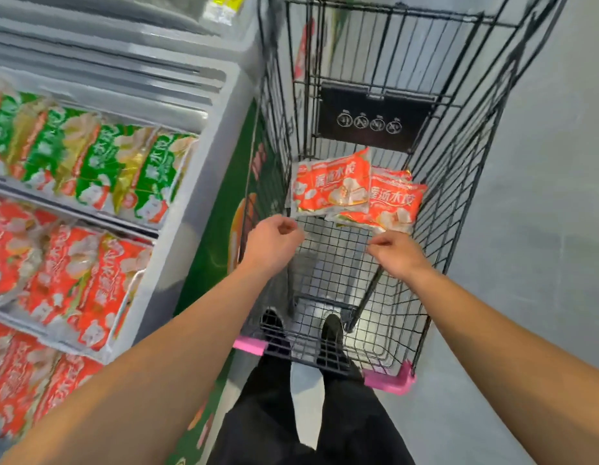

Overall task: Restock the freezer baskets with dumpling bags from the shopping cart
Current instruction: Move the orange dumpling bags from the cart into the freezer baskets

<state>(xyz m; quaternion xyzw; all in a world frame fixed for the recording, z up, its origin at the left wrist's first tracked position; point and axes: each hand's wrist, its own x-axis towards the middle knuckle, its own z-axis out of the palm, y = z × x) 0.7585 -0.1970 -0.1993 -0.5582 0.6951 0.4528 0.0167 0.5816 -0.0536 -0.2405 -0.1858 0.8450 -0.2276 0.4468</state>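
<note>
Both hands — left hand [273,242], right hand [397,253] — loosely curled, hold nothing; just beyond them two orange dumpling bags [331,187] lie flat, long axes crosswise.

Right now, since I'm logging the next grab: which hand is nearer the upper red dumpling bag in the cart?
Left. The left hand hovers just below the upper red dumpling bag's near corner; the right hand sits below the lower bag, farther off.
</note>
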